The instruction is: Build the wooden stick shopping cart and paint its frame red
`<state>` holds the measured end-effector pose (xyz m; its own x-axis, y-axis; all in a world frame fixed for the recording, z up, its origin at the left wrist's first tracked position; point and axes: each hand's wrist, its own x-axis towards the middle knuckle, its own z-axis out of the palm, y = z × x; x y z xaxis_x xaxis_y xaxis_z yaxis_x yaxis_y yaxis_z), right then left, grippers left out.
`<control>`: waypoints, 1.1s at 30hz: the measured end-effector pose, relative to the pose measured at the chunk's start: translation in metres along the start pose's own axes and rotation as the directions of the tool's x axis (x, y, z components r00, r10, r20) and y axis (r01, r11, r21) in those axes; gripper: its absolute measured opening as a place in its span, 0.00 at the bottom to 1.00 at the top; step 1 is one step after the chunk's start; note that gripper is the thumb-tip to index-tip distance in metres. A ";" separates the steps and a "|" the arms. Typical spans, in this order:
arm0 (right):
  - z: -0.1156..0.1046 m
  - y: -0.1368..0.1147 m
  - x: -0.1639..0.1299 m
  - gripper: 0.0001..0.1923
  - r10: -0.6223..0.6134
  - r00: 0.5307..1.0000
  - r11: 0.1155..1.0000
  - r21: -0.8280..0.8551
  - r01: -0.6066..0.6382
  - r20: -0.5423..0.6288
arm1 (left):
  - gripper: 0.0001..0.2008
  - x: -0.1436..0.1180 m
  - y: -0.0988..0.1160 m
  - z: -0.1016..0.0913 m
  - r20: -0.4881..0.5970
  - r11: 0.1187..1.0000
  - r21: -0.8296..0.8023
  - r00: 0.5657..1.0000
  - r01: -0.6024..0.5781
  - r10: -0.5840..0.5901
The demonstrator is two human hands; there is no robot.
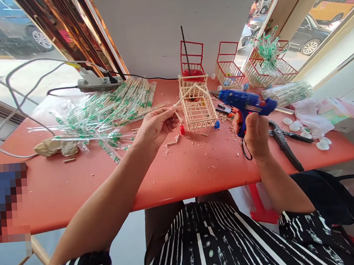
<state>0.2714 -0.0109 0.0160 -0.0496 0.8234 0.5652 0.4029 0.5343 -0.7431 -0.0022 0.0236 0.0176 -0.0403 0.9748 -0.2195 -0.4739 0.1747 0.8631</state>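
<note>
"Where is the stick cart?"

"The stick cart (200,112) stands around the middle of the surface (179,168), nearer its far edge than its near one. It's built of pale sticks, with a red cap (182,129) low at its left corner and a blue cap (217,124) at its right."

"And the left hand?"

"The left hand (161,123) is just left of the cart. Its thumb and forefinger are clamped on a thin stick (185,95) that slants up across the top of the cart."

"What about the right?"

"The right hand (252,131) has its fingers wrapped around the grip of a blue glue gun (241,99). The nozzle points left at the cart's side; I can't tell whether it touches."

"What lies to the left?"

"A heap of wrapped sticks (138,95), spreading from the far edge toward the left, with a power strip (96,84) near the far left corner."

"And on the right?"

"Black-handled pliers (283,145) lie close to the near edge. White caps (322,143) are scattered just beyond, toward the right edge, near a pale cloth (312,117)."

"Anything along the far edge?"

"A red-railed basket (228,73), behind the cart and a little right, and a larger basket (267,75) holding crumpled green-printed wrappers (268,51), toward the far right corner."
</note>
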 end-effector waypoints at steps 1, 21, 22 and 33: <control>0.000 0.001 0.000 0.36 -0.019 0.998 0.999 0.045 0.022 -0.060 | 0.10 0.000 0.000 0.000 0.002 1.000 -0.001 1.000 0.001 -0.001; -0.005 0.001 0.005 0.39 0.006 1.000 0.996 -0.088 -0.006 0.005 | 0.09 0.001 0.000 0.000 -0.001 1.000 -0.010 1.000 0.000 0.000; -0.005 0.001 0.005 0.39 0.012 1.000 0.996 -0.089 -0.012 0.001 | 0.09 0.001 0.000 0.000 0.001 1.000 -0.007 1.000 -0.001 0.001; -0.005 0.007 0.004 0.36 0.030 1.000 1.000 0.007 -0.030 -0.005 | 0.08 0.001 -0.001 0.000 -0.011 1.000 -0.002 1.000 -0.008 0.008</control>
<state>0.2785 -0.0047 0.0150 -0.0332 0.8384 0.5441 0.3975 0.5105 -0.7625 -0.0014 0.0241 0.0166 -0.0538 0.9745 -0.2177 -0.4752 0.1668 0.8639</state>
